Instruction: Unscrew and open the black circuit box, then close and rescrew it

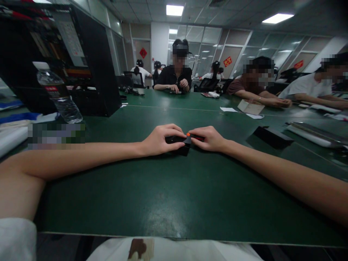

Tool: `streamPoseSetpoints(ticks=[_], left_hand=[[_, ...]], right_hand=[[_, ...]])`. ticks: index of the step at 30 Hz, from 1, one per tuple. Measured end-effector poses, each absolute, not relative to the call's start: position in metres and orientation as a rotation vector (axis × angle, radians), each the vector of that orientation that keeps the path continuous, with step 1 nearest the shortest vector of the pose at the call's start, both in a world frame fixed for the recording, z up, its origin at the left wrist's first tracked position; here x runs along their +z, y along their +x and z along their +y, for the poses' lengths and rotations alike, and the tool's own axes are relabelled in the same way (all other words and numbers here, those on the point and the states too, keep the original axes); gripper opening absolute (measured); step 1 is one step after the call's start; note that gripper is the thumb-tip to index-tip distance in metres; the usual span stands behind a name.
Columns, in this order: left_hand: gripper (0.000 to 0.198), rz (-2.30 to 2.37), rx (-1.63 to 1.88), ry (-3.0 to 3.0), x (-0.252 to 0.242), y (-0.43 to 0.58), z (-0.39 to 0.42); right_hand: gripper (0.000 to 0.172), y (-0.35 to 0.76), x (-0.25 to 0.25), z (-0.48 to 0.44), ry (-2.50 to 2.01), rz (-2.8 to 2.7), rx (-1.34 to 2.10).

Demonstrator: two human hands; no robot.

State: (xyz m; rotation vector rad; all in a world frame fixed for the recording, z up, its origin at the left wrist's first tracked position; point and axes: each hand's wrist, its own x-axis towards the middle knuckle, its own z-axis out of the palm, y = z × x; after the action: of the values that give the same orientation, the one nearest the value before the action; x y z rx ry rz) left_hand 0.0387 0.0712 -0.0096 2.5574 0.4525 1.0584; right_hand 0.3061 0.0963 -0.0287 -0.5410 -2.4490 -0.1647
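Both my arms reach out over a dark green table (168, 195). My left hand (159, 139) is closed around a small black device (178, 144) resting on the table. My right hand (208, 139) meets it from the right, its fingers pinched on a thin red-and-black piece (196, 137) with an orange tip (188, 135) that touches the black device. Much of the device is hidden under my fingers.
A clear water bottle (58, 96) and a large black box (89, 61) stand at the left. A flat black case (270, 136) lies to the right, with a long silver-white object (315, 134) beyond it. Several other people sit along the far and right sides.
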Motion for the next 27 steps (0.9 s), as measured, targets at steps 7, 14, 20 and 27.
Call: streamPoseSetpoints(ticks=[7, 14, 20, 27], left_hand=[[0.025, 0.453, 1.06, 2.557, -0.0075, 0.0392, 0.0694], [0.026, 0.476, 1.044, 2.564, -0.009, 0.0394, 0.07], [0.026, 0.49, 1.07, 2.573, -0.0076, 0.0404, 0.0677], [0.024, 0.507, 1.057, 2.555, -0.0057, 0.0402, 0.0655]], right_hand=[[0.033, 0.3024, -0.0245, 0.0976, -0.623, -2.589, 0.012], [0.037, 0.3024, -0.0236, 0.0986, -0.698, -2.635, 0.067], [0.041, 0.3033, -0.0239, 0.0992, -0.731, -2.642, 0.049], [0.038, 0.3025, -0.0257, 0.1007, -0.703, -2.625, 0.076]])
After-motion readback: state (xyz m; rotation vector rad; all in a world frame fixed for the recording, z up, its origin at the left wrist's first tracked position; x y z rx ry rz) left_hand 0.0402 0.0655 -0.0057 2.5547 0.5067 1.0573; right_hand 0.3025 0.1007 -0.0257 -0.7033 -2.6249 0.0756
